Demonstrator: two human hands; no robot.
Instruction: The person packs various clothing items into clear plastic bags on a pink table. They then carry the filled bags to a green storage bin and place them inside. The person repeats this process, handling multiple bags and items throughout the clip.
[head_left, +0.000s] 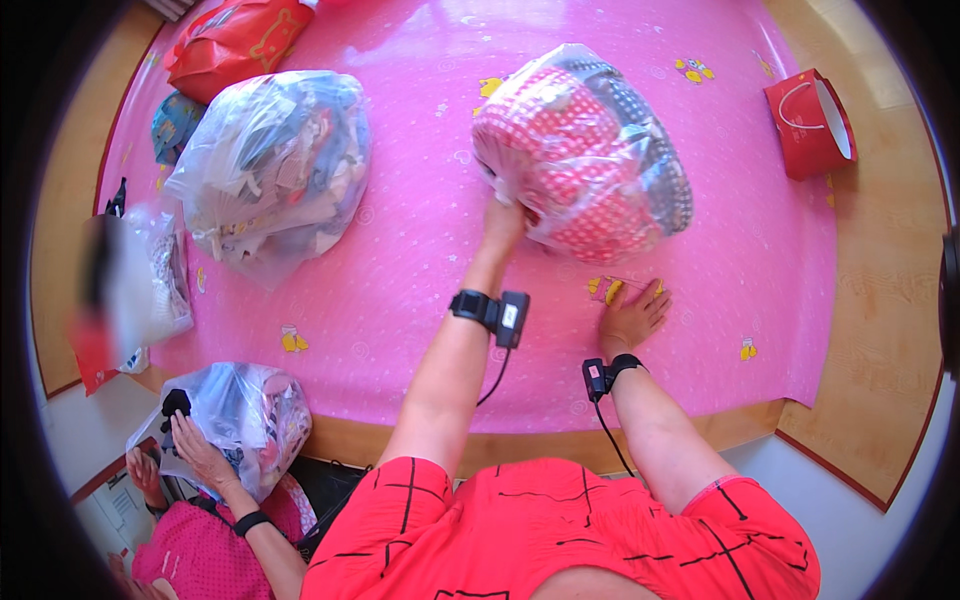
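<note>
Now our left hand (pixel 503 222) is clamped on the clear bag of dotted fabric (pixel 585 155) | our right hand (pixel 630 315) lies flat, fingers apart, on the pink surface (pixel 420 270).

My left hand (pixel 503 222) grips the near edge of a clear plastic bag (pixel 585 150). The bag is full and round, stuffed with red fabric with white dots, and some dark dotted fabric on its right side. It lies on the pink mat, tilted a little, in the upper middle. My right hand (pixel 630 318) rests flat on the mat, just below the bag, not touching it.
</note>
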